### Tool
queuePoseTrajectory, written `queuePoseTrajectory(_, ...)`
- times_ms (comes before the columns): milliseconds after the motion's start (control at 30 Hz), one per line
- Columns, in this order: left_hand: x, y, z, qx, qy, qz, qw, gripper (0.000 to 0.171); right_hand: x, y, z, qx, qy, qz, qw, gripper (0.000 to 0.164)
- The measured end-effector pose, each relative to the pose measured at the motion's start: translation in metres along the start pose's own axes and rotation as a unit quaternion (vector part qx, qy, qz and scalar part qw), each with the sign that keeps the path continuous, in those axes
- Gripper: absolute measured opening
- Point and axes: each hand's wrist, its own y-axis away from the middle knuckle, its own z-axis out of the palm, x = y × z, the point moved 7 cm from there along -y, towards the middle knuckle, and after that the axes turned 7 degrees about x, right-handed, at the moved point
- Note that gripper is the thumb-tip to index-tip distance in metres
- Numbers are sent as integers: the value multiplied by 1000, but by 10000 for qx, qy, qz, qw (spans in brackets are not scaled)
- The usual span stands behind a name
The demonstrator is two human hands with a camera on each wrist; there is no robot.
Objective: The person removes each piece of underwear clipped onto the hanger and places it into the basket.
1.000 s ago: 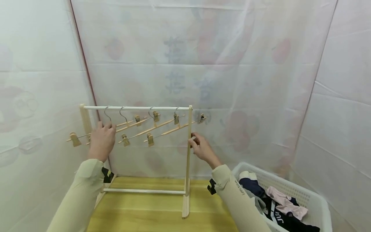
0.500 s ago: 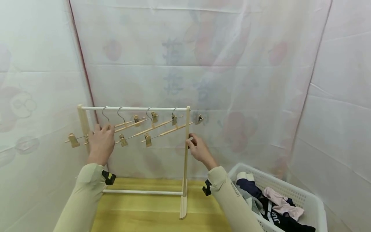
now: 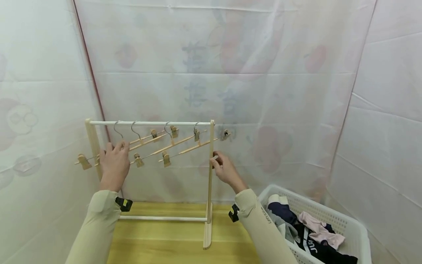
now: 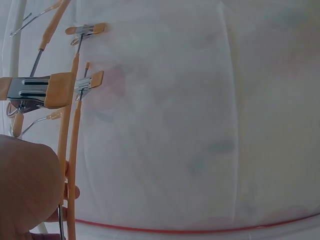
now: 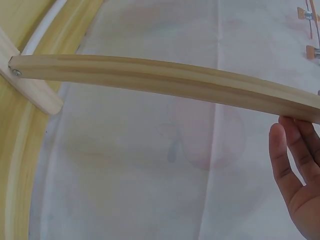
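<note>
A small wooden rack (image 3: pixel 211 176) with a white top rail (image 3: pixel 151 124) bears several wooden clip hangers (image 3: pixel 173 145) on metal hooks, their bars slanting to the back right. My left hand (image 3: pixel 115 163) is at the leftmost hangers. In the left wrist view, its fingers curl round two hanger bars (image 4: pixel 72 145), fingertips showing past them, and a metal-and-wood clip (image 4: pixel 37 91) sits just above the hand. My right hand (image 3: pixel 227 170) is beside the rack's right post. In the right wrist view, its fairly straight fingertips touch the edge of that post (image 5: pixel 165 77), the thumb lying apart.
On the right stands a white plastic basket (image 3: pixel 364 234) holding clothes: a pink piece (image 3: pixel 319 229), a navy one (image 3: pixel 281 211), a black one with white lettering and a grey one. The rack stands on a yellow wood-grain table (image 3: pixel 165 234). Pale printed sheets (image 3: pixel 280 102) close in the sides and back.
The head view has turned slightly, so rack and basket sit a little further left in it. Both hands keep nearly the same places on the rack.
</note>
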Motion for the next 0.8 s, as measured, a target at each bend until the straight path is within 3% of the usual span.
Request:
queuePoseTrajectory(133, 0, 3, -4, 105, 5, 121, 9999, 40, 2, 1, 3, -27, -9, -17, 10000, 38)
queuePoseTrajectory(367, -10, -5, -17, -86, -22, 484, 9988, 47, -6, 0, 7, -149, 120, -271, 9994, 41)
queuePoseTrajectory(467, -14, -12, -27, 92, 370, 532, 9979, 51, -11, -2, 1, -143, 410, -315, 9986, 38)
queuePoseTrajectory(533, -13, -16, -38, 527, 835, 427, 9942, 50, -16, -1, -7, 16, 640, -320, 9974, 37)
queuePoseTrajectory(600, -9, -15, -53, 1114, 1375, 241, 9839, 44, -22, 3, -17, 253, 940, -348, 9946, 37)
queuePoseTrajectory(667, 1, -8, -72, 1806, 1778, 120, 9673, 35, -30, 7, -26, 477, 1216, -439, 9905, 39)
queuePoseTrajectory(733, 21, 7, -92, 2417, 1976, 222, 9497, 30, -38, 15, -34, 719, 1526, -579, 9840, 42)
queuePoseTrajectory(800, 52, 26, -108, 2968, 2195, 505, 9280, 30, -46, 24, -41, 991, 1860, -734, 9748, 44)
